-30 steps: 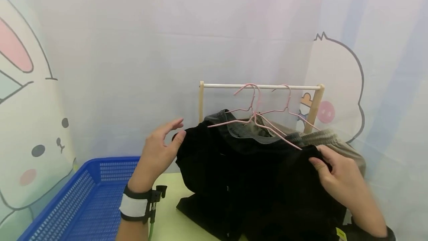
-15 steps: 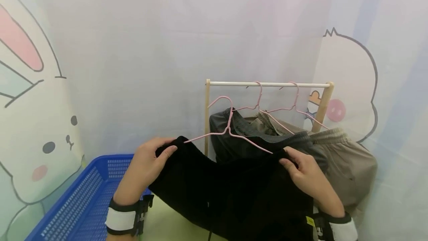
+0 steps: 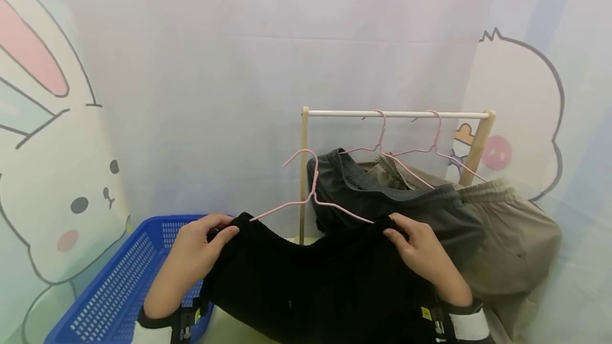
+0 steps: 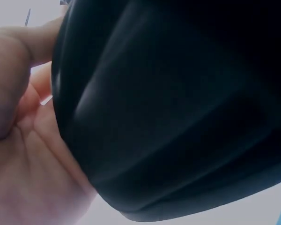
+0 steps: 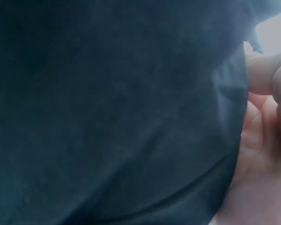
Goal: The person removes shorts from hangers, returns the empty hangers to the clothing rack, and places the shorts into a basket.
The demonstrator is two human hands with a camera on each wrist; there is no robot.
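Black pants [image 3: 315,285] hang by their waistband from the two ends of a pink wire hanger [image 3: 313,194], whose hook is off the rail. My left hand [image 3: 196,254] pinches the waistband at its left corner between thumb and fingers. At the opposite corner, my right hand [image 3: 425,251] pinches the waistband near the hanger's right tip. Black cloth [image 4: 159,112] fills most of the left wrist view beside the palm. In the right wrist view the dark fabric [image 5: 112,112] hides most of the fingers. The lower part of the pants runs out of the head view.
A small rack with a white rail [image 3: 334,114] and wooden posts stands behind. Dark grey pants [image 3: 406,208] and beige pants [image 3: 521,243] hang there on pink hangers. A blue plastic basket [image 3: 119,275] sits at left on a pale yellow-green surface.
The black pants and hanger have come down and left, away from the rack. My left hand, loosely by the corner a second ago, now pinches the waistband. The view has shifted slightly.
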